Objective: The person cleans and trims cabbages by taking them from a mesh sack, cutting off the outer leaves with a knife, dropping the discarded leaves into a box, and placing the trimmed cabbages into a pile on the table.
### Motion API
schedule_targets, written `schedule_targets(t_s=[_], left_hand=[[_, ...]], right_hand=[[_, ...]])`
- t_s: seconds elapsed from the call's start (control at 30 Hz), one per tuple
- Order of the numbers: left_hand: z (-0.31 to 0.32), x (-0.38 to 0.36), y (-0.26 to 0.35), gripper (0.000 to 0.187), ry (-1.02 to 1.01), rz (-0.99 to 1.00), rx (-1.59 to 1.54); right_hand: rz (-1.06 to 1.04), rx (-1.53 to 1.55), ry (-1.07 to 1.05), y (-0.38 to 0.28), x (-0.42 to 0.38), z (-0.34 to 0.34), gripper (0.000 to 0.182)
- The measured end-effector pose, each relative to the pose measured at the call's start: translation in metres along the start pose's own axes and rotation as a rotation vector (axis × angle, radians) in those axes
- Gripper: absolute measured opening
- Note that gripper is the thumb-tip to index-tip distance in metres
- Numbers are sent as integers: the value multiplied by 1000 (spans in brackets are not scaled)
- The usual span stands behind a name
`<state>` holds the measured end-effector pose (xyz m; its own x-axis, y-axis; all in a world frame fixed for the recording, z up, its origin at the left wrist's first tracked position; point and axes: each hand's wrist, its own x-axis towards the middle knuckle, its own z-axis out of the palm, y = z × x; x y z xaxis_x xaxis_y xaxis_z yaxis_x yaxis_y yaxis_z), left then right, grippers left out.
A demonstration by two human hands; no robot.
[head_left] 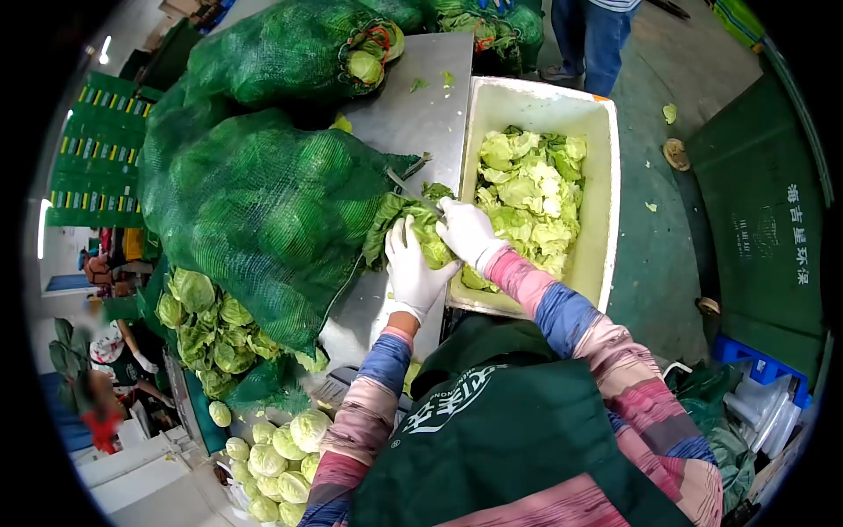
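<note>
On the metal table lies a leafy green lettuce head, its outer leaves spread to the left. My left hand, in a white glove, rests on its near side with the fingers apart. My right hand, gloved too, is closed around the handle of a knife; the blade points up and left over the lettuce. Right of the table, a white foam box holds many loose pale green leaves. A full green mesh sack touches the leaves from the left.
Another mesh sack lies behind, its mouth showing lettuce. Lettuces and trimmed pale heads are piled at the lower left. A person's legs stand beyond the box. A large green bin is at the right.
</note>
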<state>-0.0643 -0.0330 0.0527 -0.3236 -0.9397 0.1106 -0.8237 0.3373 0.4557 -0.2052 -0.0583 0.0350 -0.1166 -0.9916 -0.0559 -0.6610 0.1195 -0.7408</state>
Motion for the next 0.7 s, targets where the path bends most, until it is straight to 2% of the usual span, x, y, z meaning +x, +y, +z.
schedule_targets(t_s=[0.03, 0.13, 0.23, 0.27, 0.33, 0.37, 0.43, 0.47, 0.5, 0.53, 0.57, 0.6, 0.67, 0.7], left_hand=[[6, 2, -4, 108, -42, -36, -47], [13, -5, -10, 118, -37, -40, 1], [10, 0, -12, 121, -47, -57, -202], [11, 3, -15, 122, -69, -88, -254], [2, 12, -12, 125, -145, -176, -247], [0, 12, -18, 125, -155, -174, -263], [-8, 15, -27, 126, -152, -175, -344], [-6, 11, -42, 123, -121, -204, -382], [-6, 7, -47, 119, -154, -241, -640], [-4, 3, -53, 114, -189, -280, -899], [9, -2, -81, 103, -159, -217, -662], [-1, -5, -69, 99, -167, -230, -650], [2, -5, -70, 100, -150, -201, -533], [5, -5, -70, 100, -150, -204, -535]], right_hand=[[1, -5, 7, 0, -3, -2, 22], [73, -51, -43, 2, -6, -6, 24], [273, 179, -94, 15, 0, -12, 26], [178, 220, 70, 53, 9, 23, 24], [463, 670, -103, 70, 12, 8, 22], [611, 880, -9, 99, 17, 33, 21], [658, 533, 30, 155, 9, 55, 25], [836, 758, -3, 122, -21, 14, 31], [908, 566, -106, 109, -39, -11, 43], [769, 327, -136, 163, -50, 28, 51], [726, 100, -214, 173, -55, 31, 57], [648, 12, -234, 163, -58, 21, 43], [173, 187, 315, 143, -67, 25, 27], [123, 387, 202, 93, -73, -2, 17]])
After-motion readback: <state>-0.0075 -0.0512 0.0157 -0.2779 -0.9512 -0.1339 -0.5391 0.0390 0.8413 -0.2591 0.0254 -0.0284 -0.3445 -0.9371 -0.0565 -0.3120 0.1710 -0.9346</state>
